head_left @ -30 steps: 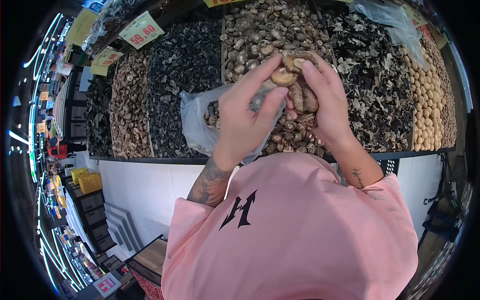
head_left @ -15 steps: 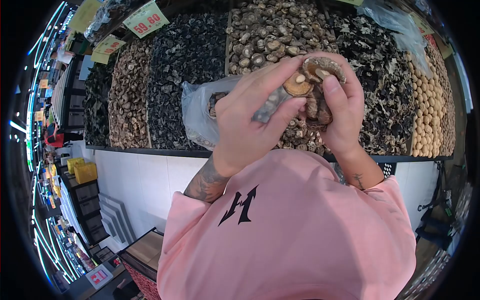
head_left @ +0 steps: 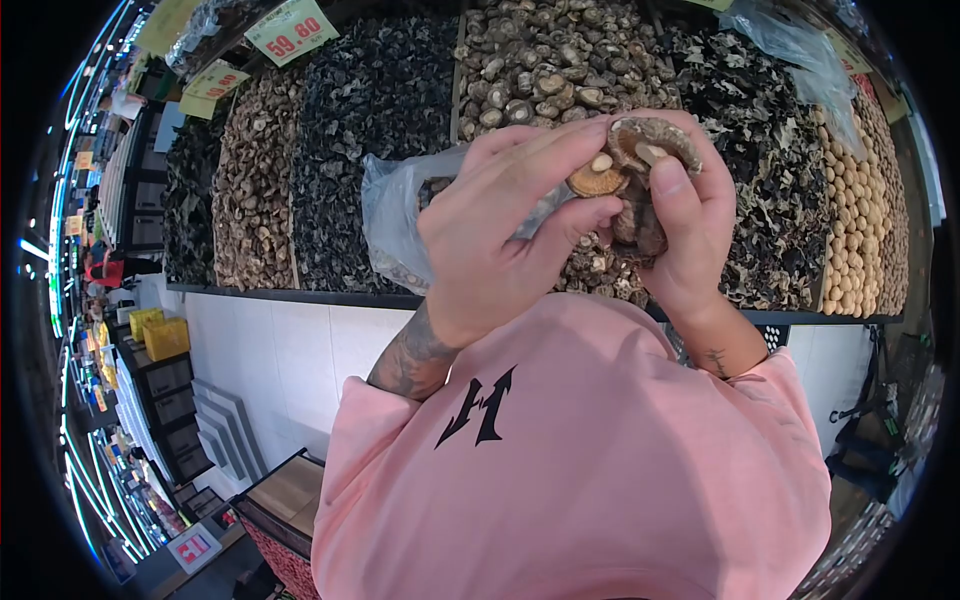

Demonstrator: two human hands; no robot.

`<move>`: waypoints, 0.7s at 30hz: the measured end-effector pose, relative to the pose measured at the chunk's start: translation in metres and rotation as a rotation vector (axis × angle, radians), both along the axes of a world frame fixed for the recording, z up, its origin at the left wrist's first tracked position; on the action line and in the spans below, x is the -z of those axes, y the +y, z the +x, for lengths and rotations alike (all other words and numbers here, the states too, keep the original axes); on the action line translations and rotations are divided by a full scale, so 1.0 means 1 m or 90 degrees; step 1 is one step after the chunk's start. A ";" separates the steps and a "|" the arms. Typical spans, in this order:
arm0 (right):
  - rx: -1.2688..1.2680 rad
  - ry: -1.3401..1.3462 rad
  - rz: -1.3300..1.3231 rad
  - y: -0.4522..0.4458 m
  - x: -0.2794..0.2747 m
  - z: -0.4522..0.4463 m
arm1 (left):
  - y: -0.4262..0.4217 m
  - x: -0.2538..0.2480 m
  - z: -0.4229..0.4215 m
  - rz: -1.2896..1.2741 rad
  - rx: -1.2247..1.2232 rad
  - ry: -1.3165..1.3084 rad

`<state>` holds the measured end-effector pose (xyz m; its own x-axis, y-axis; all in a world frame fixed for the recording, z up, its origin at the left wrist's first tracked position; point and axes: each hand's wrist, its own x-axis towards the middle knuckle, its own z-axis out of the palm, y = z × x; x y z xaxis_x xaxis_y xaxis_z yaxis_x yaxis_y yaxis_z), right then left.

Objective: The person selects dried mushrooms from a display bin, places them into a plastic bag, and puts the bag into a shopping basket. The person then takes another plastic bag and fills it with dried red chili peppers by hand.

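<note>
My right hand (head_left: 695,215) holds several dried mushrooms (head_left: 642,228), its thumb pressed on the stem of a large one (head_left: 655,145) turned gills up. My left hand (head_left: 505,225) pinches a smaller mushroom (head_left: 598,181) between thumb and fingers, right beside the large one. Behind and under my left hand lies a clear plastic bag (head_left: 395,215) with some dark pieces inside; its opening is hidden. Both hands are over a bin of dried mushrooms (head_left: 560,65).
Bins of black fungus (head_left: 375,130) and smaller dried mushrooms (head_left: 255,180) lie left. More fungus (head_left: 745,150) and round tan goods (head_left: 852,220) lie right, with another plastic bag (head_left: 785,45) above. Price signs (head_left: 291,30) stand at the back. The bins' front edge (head_left: 330,298) is dark.
Both hands and the mushrooms have shifted right and closer to each other. The large mushroom's gills now show more fully, and my left hand covers more of the bag.
</note>
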<state>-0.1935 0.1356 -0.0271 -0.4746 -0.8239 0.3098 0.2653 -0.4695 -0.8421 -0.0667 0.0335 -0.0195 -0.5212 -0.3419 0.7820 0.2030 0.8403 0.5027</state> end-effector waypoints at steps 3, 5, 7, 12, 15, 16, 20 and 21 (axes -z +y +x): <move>-0.014 -0.012 0.002 0.000 0.001 0.001 | 0.001 0.000 0.001 0.001 -0.008 -0.005; -0.015 -0.008 -0.005 -0.001 0.001 0.002 | 0.002 0.001 0.001 0.003 -0.012 0.001; -0.021 -0.017 0.005 0.000 0.002 0.001 | 0.003 0.001 0.001 0.005 -0.017 0.006; 0.013 -0.026 0.073 -0.009 0.014 0.003 | -0.003 -0.001 0.006 0.000 -0.092 -0.124; 0.052 -0.018 0.078 -0.013 0.030 -0.007 | -0.012 -0.001 0.014 0.007 -0.115 -0.143; 0.062 -0.017 0.094 -0.012 0.032 -0.011 | -0.016 -0.004 0.019 0.009 -0.141 -0.179; 0.021 -0.076 0.141 -0.011 0.039 -0.023 | -0.025 0.003 0.047 -0.120 -0.158 -0.469; -0.007 -0.089 0.143 -0.011 0.041 -0.024 | -0.026 0.009 0.049 -0.121 -0.155 -0.470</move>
<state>-0.2172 0.1245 -0.0677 -0.4905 -0.8700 0.0502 0.3909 -0.2712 -0.8796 -0.0182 0.0075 -0.0288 -0.8550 -0.4074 0.3210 -0.3256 0.9033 0.2793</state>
